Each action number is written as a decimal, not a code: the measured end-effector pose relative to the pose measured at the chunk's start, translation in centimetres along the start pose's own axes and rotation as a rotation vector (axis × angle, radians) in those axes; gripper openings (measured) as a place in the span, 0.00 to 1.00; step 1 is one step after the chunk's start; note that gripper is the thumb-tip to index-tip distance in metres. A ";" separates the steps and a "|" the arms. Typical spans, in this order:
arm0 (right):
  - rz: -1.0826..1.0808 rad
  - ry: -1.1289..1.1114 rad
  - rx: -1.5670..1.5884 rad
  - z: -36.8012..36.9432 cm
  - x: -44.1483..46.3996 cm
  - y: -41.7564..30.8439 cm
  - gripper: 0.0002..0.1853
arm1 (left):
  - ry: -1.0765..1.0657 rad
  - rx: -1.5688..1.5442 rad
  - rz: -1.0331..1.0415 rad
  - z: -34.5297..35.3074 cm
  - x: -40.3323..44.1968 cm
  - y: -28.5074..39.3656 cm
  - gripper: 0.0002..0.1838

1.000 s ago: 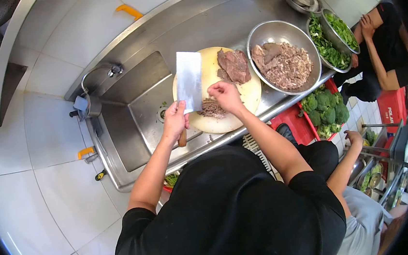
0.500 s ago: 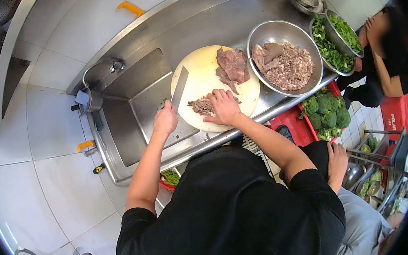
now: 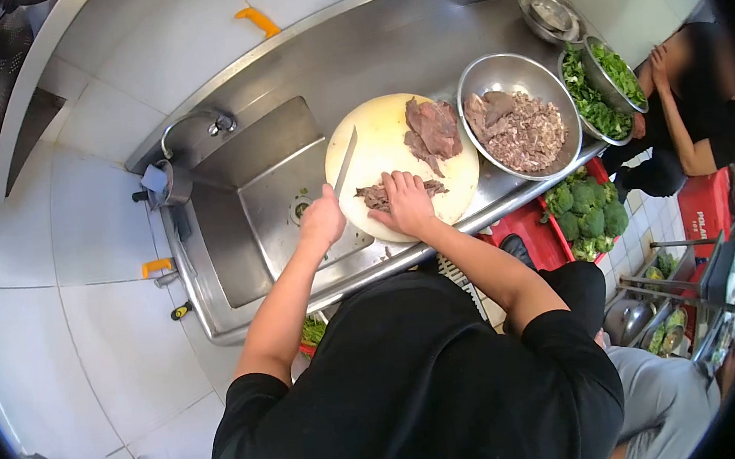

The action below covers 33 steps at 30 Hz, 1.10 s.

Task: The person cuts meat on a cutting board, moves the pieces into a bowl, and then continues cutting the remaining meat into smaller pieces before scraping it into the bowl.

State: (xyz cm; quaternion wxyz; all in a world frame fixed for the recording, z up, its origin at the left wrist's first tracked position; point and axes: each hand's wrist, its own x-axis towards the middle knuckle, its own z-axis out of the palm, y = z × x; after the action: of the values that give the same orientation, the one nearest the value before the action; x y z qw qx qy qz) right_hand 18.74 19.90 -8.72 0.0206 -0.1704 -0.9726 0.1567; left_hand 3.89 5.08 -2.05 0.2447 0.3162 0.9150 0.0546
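My left hand [image 3: 323, 221] is closed around the handle of a cleaver [image 3: 346, 160], its blade on edge over the left side of a round pale cutting board [image 3: 358, 125]. On the board, my right hand [image 3: 405, 202] is over a small heap of sliced meat [image 3: 372, 196], fingertips on its far side and thumb on its near side. Bits of meat show on both sides of that hand. Beyond it, toward the upper right of the board, lies a larger brown piece of meat [image 3: 434, 127]. The cleaver's handle is hidden in my left fist.
Right of the board stands a steel bowl [image 3: 502, 65] of chopped meat, with bowls of leafy greens [image 3: 587, 92] farther right. A sink [image 3: 237, 232] with a faucet [image 3: 220, 123] is at the left. Broccoli [image 3: 589, 210] fills a red crate below. Two other people are at the right.
The cleaver, held flat and raised at first, is now turned edge-down over the board. My right hand has come down from above the board onto the sliced meat. The view has shifted slightly.
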 end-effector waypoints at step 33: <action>0.042 0.060 0.270 0.1 4.3 -2.4 0.12 | 0.042 -0.133 0.071 -1.3 -1.5 -2.9 0.16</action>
State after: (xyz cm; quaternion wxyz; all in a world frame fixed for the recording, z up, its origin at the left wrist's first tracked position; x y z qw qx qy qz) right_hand 13.86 19.18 -8.07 0.0692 -0.1910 -0.9379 0.2813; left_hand 2.68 1.96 -1.03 0.2440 0.3304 0.9024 0.1305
